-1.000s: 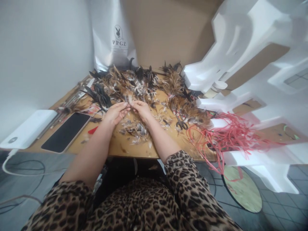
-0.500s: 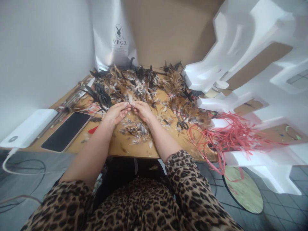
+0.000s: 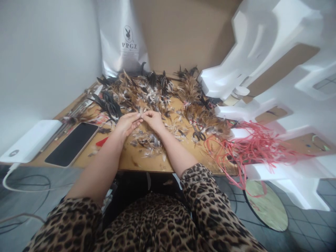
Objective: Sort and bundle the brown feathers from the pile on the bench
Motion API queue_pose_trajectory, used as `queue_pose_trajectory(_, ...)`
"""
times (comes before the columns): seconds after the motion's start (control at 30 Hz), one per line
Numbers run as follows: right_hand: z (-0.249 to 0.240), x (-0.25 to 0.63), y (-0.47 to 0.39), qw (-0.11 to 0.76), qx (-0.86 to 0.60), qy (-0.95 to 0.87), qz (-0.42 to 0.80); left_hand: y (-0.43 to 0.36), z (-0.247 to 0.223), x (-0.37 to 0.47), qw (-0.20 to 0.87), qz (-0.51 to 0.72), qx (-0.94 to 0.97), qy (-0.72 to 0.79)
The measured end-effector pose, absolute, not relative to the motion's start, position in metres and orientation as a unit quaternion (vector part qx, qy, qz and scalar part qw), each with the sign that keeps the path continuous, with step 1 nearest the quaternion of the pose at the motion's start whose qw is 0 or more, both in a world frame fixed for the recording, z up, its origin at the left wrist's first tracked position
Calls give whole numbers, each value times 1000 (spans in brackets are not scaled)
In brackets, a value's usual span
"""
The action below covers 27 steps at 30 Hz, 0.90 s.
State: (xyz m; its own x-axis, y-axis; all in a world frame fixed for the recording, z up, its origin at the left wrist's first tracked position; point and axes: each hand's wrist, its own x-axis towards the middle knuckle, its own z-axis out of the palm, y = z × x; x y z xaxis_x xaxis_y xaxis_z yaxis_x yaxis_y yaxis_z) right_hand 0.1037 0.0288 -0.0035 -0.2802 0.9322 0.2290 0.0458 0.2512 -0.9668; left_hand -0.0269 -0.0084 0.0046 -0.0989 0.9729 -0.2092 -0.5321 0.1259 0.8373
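Note:
In the head view my left hand [image 3: 128,123] and my right hand [image 3: 154,121] meet over the middle of the table, fingertips almost touching. Both pinch a small feather [image 3: 141,116], most of it hidden by the fingers. Just beyond them spreads a heap of brown, white and black feathers [image 3: 131,87]. Loose feather scraps [image 3: 149,141] lie between my forearms. A bunch of black feathers [image 3: 109,105] rests left of my left hand. To the right are tied brown feathers [image 3: 204,117] and dark-handled scissors [image 3: 198,134].
On the left lie a phone [image 3: 72,144] and a white power bank [image 3: 33,140] with a cable. Pink-red ribbon strands [image 3: 249,147] spill over the right edge beside white foam pieces [image 3: 223,82]. A silver bag [image 3: 123,42] stands behind, and a round stool [image 3: 266,206] is below right.
The pale fluffy tuft that rose above my fingertips no longer shows. My right hand's fingers have drawn closer together and curled slightly; my left hand has hardly moved.

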Motion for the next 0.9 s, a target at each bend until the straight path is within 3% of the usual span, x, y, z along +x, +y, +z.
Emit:
queue_pose_trajectory(0.2,4,105,23,447,-400,-679,423,-9,3,-27,597,613,271,441)
queue_pose_trajectory(0.57,-4,102,27,478,-379,-606,511,-8,4,-25,595,624,244,444)
queue_pose_trajectory(0.9,-5,102,28,453,-403,-646,464,-10,4,-20,565,623,271,468)
